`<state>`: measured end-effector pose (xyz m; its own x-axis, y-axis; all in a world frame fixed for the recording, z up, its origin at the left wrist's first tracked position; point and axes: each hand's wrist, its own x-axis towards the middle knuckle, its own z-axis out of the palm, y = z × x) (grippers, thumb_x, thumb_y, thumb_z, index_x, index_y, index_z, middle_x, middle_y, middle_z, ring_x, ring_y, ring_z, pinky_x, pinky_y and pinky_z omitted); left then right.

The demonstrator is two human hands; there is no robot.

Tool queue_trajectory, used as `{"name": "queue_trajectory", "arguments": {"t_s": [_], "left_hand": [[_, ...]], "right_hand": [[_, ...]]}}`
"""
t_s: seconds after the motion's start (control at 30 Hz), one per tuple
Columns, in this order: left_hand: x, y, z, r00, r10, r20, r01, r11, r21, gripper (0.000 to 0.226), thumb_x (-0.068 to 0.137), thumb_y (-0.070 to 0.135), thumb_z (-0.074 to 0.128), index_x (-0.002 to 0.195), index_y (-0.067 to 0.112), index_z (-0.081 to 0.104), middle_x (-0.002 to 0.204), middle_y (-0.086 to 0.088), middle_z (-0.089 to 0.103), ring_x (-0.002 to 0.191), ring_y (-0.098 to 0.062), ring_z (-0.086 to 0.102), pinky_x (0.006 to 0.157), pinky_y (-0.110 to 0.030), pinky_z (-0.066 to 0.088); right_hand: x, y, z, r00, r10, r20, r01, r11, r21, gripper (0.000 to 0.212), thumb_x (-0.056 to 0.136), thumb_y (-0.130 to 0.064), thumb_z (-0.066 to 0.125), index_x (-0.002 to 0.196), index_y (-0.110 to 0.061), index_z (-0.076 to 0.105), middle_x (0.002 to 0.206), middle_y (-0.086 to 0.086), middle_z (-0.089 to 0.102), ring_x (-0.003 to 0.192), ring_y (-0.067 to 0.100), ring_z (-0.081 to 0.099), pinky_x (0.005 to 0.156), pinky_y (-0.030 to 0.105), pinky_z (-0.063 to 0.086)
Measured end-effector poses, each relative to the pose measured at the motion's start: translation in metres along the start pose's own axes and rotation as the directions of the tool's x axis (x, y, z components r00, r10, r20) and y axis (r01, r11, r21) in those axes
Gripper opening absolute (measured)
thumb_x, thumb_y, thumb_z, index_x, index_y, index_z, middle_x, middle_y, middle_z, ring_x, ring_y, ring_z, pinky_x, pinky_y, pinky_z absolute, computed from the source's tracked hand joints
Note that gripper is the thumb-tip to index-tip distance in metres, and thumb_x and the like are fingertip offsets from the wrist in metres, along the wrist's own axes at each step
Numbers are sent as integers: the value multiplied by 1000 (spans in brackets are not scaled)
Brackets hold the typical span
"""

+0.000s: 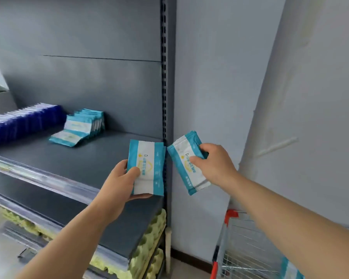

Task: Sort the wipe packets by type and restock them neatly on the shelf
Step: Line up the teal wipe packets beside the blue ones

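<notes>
You're pinching one teal wipe packet (147,158) at its lower left edge with your left hand (121,182). Most of it stands clear above the grip, label facing you, probably to check its type. Just beside it, your right hand (212,164) clasps a small stack of matching packets (181,158). The shelf's (101,158) teal row (85,123) waits well apart, next to the blue packets (22,123).

Glossy plastic packet (147,166), matt shelf (85,158)
</notes>
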<state>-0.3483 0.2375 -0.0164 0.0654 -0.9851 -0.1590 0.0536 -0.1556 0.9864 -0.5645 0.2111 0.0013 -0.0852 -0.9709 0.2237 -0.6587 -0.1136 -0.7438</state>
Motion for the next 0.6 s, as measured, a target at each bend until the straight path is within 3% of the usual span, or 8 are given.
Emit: {"name": "queue_trajectory", "arguments": {"t_s": [0.07, 0.23, 0.47, 0.6], "left_hand": [[10, 16, -51, 999, 33, -43, -33, 999, 14, 21, 99, 10, 45, 116, 19, 53, 108, -4, 66, 84, -21, 71, 61, -39, 60], [48, 46, -177, 992, 71, -107, -68, 997, 36, 41, 96, 9, 53, 135, 19, 43, 112, -3, 64, 88, -23, 70, 63, -42, 61], [112, 61, -289, 989, 125, -85, -105, 972, 212, 43, 90, 6, 63, 127, 22, 50, 109, -7, 68, 87, -25, 70, 69, -43, 59], [155, 64, -313, 983, 164, -87, -126, 933, 338, 42, 85, 6, 69, 121, 22, 54, 105, -1, 70, 80, -16, 71, 59, -32, 58]], "right_hand": [[15, -41, 31, 1000, -27, 8, 27, 999, 24, 9, 87, -19, 63, 93, -11, 65, 89, -2, 68, 79, 17, 67, 65, 38, 55], [45, -133, 117, 997, -68, 26, 67, 996, 50, 3, 86, -19, 63, 88, -16, 64, 90, -3, 68, 76, 15, 66, 64, 34, 54], [94, -193, 209, 994, 29, 102, -28, 1000, -8, 11, 85, -21, 64, 95, -16, 66, 93, -2, 69, 81, 18, 68, 72, 40, 58], [127, -194, 238, 988, 101, 120, -89, 990, -108, 20, 83, -23, 67, 102, -18, 59, 93, -4, 63, 77, 17, 62, 57, 30, 48]]}}
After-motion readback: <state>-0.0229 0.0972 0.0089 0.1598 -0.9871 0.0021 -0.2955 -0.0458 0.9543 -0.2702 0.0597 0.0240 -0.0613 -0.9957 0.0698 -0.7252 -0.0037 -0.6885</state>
